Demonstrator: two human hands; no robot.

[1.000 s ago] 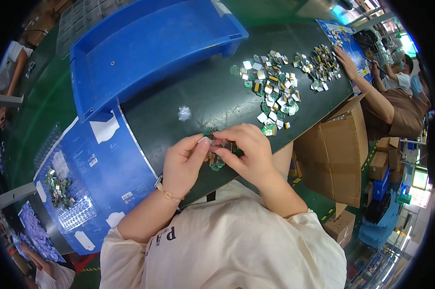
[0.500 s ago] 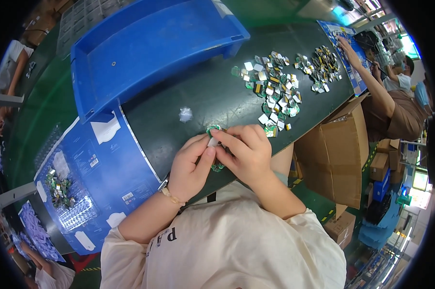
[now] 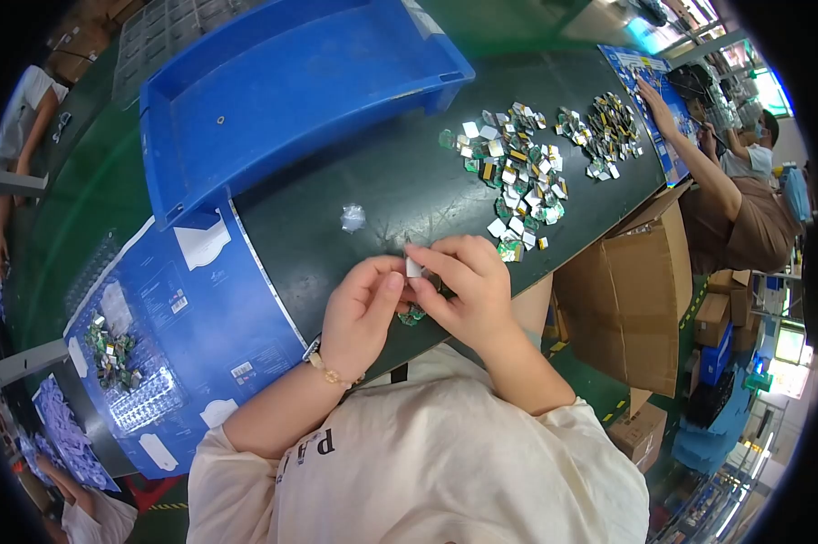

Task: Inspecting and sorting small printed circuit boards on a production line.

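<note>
The dark green desk [image 3: 291, 245] runs slantwise under everything, with a blue bin [image 3: 282, 95] along its far left side, its floor bare but for a small round mark. Nearer, to the left of the hands, a blue printed sheet [image 3: 205, 313] covers the desk. Beyond the right side stands an open cardboard box [image 3: 617, 308], and past it a co-worker's arm [image 3: 706, 172] reaches toward another blue sheet [image 3: 655, 104]. On the left sheet lies a clear bubbled tray [image 3: 146, 399] with small green and white pieces upon it. A broad heap [image 3: 522, 172] of flat white, green and dark pieces spreads ahead and to the right of the hands, and a tighter heap [image 3: 611, 131] sits just beyond it. The left hand [image 3: 362, 313] is half curled, thumb and forefinger drawn in; whether they grip cannot be told. The right hand [image 3: 470, 286] pinches with thumb and forefinger. A green clump [image 3: 411, 315] shows on the desk below and between the hands, partly hidden. A clear crumpled wad [image 3: 353, 218] rests ahead of the left hand. Smallest is the white piece [image 3: 414, 268], held in the right fingertips, just beside the left ones, above the clump.
</note>
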